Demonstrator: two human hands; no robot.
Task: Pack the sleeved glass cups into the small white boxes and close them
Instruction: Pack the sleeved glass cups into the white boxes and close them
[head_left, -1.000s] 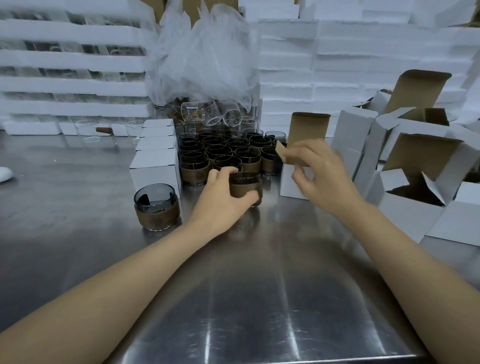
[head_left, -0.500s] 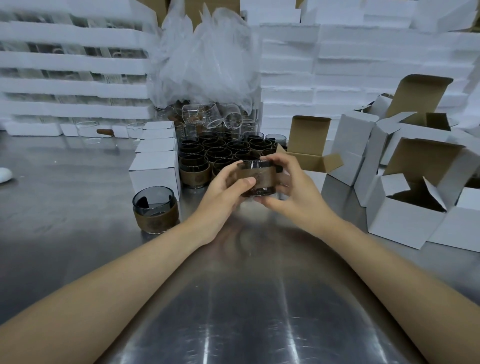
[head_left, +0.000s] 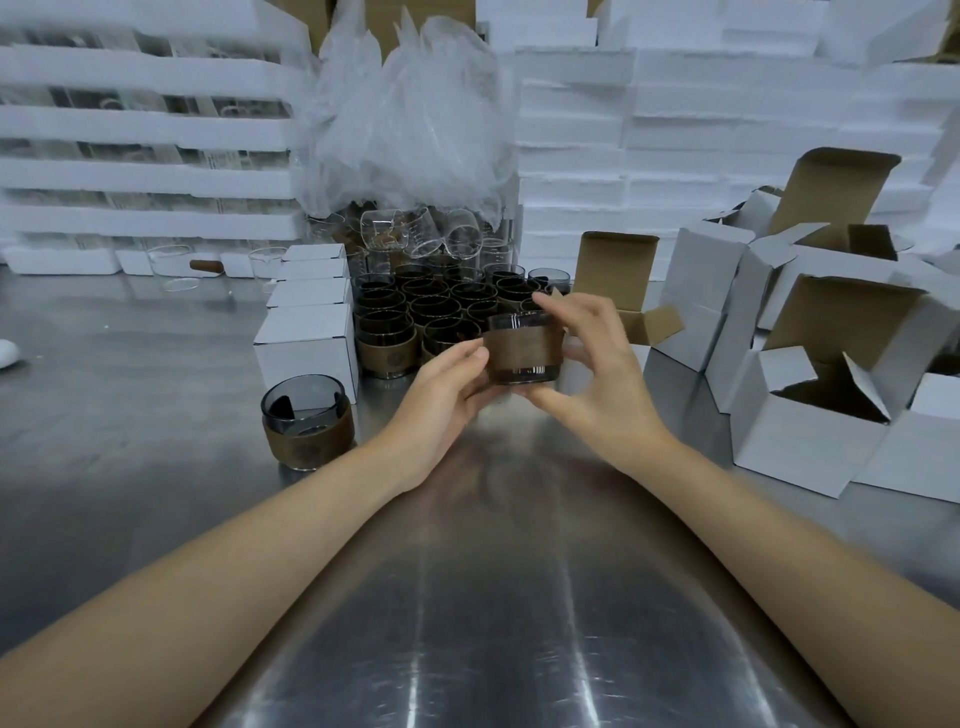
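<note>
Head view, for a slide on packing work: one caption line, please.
Left hand and right hand hold a sleeved glass cup above the steel table, before an open white box.

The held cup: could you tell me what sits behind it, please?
Behind the held cup stand a cluster of sleeved cups and an open white box. The right hand covers the box's lower part, so its inside cannot be seen.

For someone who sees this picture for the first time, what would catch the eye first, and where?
First, the brown-sleeved glass cup held at the centre between the left hand and right hand, above the steel table. Behind it stands a dense cluster of sleeved cups under a heap of crumpled clear plastic. Open white boxes crowd the right side.
</note>
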